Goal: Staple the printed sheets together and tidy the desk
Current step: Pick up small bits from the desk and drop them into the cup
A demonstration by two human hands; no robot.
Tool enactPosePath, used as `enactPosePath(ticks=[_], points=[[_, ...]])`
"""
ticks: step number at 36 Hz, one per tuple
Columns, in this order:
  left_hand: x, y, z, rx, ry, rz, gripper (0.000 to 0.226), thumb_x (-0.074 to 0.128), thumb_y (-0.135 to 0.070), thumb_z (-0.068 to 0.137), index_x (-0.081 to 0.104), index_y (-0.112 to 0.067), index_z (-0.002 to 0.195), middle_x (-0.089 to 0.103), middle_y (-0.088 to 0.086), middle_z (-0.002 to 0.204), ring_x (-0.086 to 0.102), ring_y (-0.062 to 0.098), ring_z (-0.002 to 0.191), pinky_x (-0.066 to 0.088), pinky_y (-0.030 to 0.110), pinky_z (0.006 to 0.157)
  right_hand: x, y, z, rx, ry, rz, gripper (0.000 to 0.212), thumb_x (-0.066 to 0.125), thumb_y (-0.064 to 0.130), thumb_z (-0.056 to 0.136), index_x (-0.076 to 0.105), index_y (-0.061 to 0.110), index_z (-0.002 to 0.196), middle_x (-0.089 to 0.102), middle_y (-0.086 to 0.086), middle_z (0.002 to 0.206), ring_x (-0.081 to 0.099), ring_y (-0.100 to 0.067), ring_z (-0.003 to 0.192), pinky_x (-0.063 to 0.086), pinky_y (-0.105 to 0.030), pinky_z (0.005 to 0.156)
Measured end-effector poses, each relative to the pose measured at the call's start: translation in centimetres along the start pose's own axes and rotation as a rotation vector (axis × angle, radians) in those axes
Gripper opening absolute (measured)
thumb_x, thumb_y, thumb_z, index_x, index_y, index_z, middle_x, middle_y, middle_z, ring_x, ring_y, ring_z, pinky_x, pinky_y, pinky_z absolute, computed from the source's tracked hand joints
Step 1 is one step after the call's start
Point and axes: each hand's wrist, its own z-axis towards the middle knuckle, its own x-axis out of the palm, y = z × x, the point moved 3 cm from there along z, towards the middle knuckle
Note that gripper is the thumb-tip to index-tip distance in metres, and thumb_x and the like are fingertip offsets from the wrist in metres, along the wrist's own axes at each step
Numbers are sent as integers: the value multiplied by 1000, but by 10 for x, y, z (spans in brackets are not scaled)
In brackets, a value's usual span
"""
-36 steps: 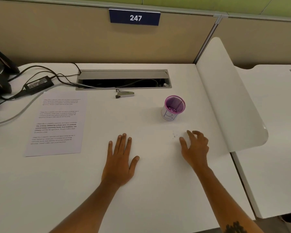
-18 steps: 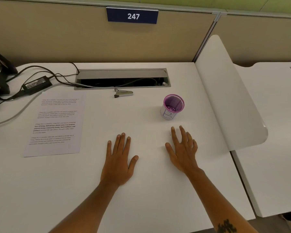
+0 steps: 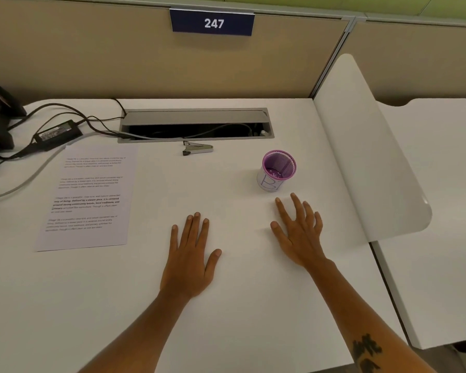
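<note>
Since a second ago, having uncurled from a loose claw and slid inward: right hand (image 3: 300,232), now lying flat, palm down, on the white worktop (image 3: 240,305), fingers fanned and clamped on nothing. Left hand (image 3: 190,258) staying put, also lying flat with palm down, fingers close together, thumb angled out, gripping nothing. Resting well apart, the two hands, bare worktop showing between them.

Lying to the left, apart from the left hand: printed sheets (image 3: 88,196), face up, several blocks of text showing; whether one sheet or a stack, cannot tell. Sitting beyond the hands, just in front of the grey cable tray (image 3: 197,125): small metal stapler (image 3: 197,148), on its side, touched by neither hand. Standing upright just past the right fingertips without touching them: purple mesh cup (image 3: 278,170) with a white label on its wall.

Trailing from the tray toward the far left: black power brick (image 3: 57,132) and cables. Hanging on the partition above: blue plate (image 3: 212,22) reading 247. Curving along the right edge: white divider (image 3: 366,146).
</note>
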Motion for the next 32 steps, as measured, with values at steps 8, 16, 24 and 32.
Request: enactPosePath(ticks=[8, 16, 24, 32], points=[[0, 0, 0, -1, 4, -4, 79, 22, -61, 109, 3, -16, 171, -2, 7, 181, -5, 23, 168, 7, 57, 135, -4, -12, 15, -60, 62, 6, 68, 15, 75, 97, 15, 51, 161, 5, 3, 173, 8, -36, 158, 8, -60, 125], [-1, 0, -1, 3, -10, -7, 78, 24, -59, 110, 6, -15, 171, 0, 8, 181, -4, 24, 168, 8, 58, 134, -2, -16, 1, -77, 43, 111, 69, 11, 78, 96, 25, 53, 158, 9, 5, 173, 7, -30, 160, 6, -59, 126], [-1, -1, 0, -4, -5, -6, 78, 22, -60, 109, 6, -16, 171, 0, 8, 181, -3, 25, 168, 10, 59, 134, 22, 20, -40, 135, -21, 73, 85, 21, 75, 96, 9, 28, 166, -1, 2, 175, 0, -33, 160, 4, -60, 127], [-1, -1, -1, -1, -7, -5, 79, 21, -61, 109, 6, -16, 171, 0, 8, 181, -3, 25, 168, 10, 59, 134, 30, 46, -28, 185, -22, 31, 84, 19, 68, 101, -1, 19, 166, -4, 0, 175, -4, -33, 161, -1, -62, 127]])
